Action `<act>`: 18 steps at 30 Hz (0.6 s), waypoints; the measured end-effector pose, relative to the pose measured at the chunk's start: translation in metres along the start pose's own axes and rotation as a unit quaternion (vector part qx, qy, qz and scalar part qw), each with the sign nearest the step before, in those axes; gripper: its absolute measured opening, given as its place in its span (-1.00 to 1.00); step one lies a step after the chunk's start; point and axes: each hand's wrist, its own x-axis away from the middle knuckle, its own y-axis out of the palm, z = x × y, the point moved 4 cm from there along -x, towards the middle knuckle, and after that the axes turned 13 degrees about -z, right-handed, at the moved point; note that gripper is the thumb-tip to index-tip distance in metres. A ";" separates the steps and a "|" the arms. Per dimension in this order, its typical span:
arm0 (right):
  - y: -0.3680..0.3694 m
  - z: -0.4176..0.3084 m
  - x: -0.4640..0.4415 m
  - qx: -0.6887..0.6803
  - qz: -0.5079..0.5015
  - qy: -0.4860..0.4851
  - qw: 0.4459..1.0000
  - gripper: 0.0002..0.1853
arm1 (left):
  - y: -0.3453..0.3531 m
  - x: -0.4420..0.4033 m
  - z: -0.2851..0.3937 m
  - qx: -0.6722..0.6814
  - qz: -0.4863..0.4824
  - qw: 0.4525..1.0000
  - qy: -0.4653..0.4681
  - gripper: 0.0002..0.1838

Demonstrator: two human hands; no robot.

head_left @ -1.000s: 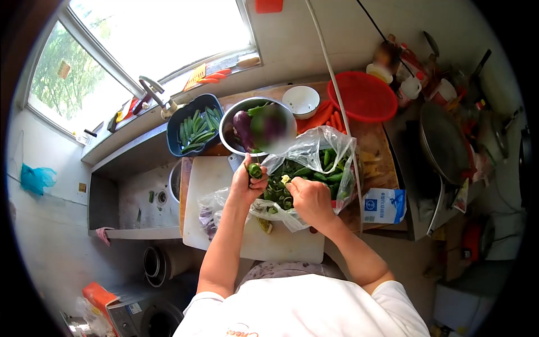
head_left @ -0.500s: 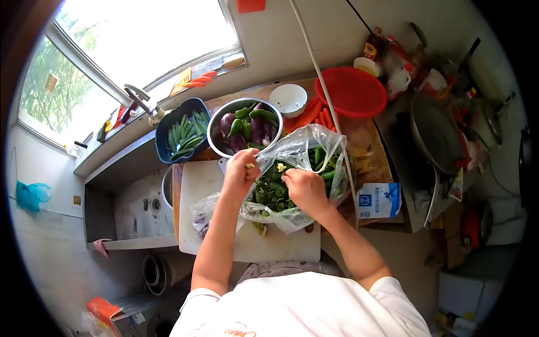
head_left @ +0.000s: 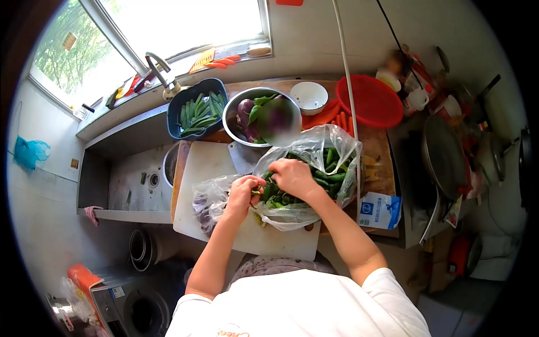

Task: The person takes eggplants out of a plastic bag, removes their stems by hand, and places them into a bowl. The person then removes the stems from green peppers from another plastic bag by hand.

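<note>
A clear plastic bag (head_left: 292, 218) lies gaping on the white cutting board (head_left: 193, 163), full of green peppers (head_left: 331, 177). At the bag's left edge, my left hand (head_left: 242, 195) is closed, with a small yellowish-green bit at its fingertips that I cannot name. My right hand (head_left: 293, 175) is over the peppers, fingers bent down and together. Whatever they grip is hidden. Left of the bag is another clear bag (head_left: 216, 194) with something purplish inside. Behind them stands a metal bowl (head_left: 229, 126) of eggplants (head_left: 245, 112) and peppers, partly blurred.
A blue basin (head_left: 175, 124) of cut green vegetables sits beside the sink (head_left: 126, 180) and tap. Farther back are a white bowl (head_left: 310, 96), carrots (head_left: 342, 121) and a red basin (head_left: 368, 104). A white hose (head_left: 349, 78) hangs down at the bag's right. A wok (head_left: 443, 157) stands right.
My left hand has moved down to the bag's left edge. My right hand has shifted up over the peppers, and the whitish bit at its fingers is out of sight. The view has shifted slightly.
</note>
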 end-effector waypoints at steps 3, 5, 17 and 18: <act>0.016 -0.019 -0.004 0.110 -0.034 0.032 0.993 -0.85 | 0.005 0.008 -0.005 -0.027 0.014 0.999 -0.022 -0.80; 0.023 -0.013 -0.006 0.117 -0.012 0.041 0.992 -0.83 | 0.006 0.010 -0.008 -0.061 0.017 0.997 -0.034 -0.78; -0.010 0.001 0.044 -0.203 0.104 0.078 0.971 -0.78 | 0.021 -0.004 -0.014 0.049 0.021 0.998 0.021 -0.76; -0.015 -0.001 0.048 -0.165 0.111 0.095 0.975 -0.77 | 0.011 0.000 -0.011 0.043 0.038 0.998 0.031 -0.79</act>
